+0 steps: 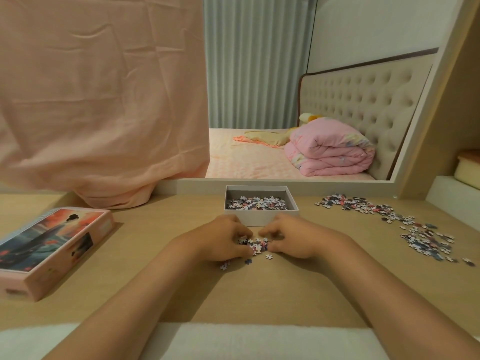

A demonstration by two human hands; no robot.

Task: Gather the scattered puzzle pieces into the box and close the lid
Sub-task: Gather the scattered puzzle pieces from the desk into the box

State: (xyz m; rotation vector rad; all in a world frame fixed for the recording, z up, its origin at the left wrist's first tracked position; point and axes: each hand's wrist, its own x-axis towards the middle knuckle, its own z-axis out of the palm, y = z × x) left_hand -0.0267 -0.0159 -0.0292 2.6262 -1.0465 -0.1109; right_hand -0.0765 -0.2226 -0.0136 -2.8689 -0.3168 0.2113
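Observation:
An open white box (261, 216) stands at the table's far middle with several puzzle pieces inside. Just in front of it lies a small pile of pieces (255, 245). My left hand (222, 237) and my right hand (296, 237) cup this pile from either side, fingers curled round it. A few loose pieces (248, 261) lie just below the hands. A long scatter of pieces (397, 222) spreads over the table's right side. The lid (49, 245), pink with a painted picture, lies at the left, picture side up.
A pink cloth (104, 100) hangs at the back left and touches the table. A mirror (311, 100) behind the box reflects a bed and folded quilt. A white padded edge (233, 339) runs along the table's near side. A yellow container (467, 170) sits far right.

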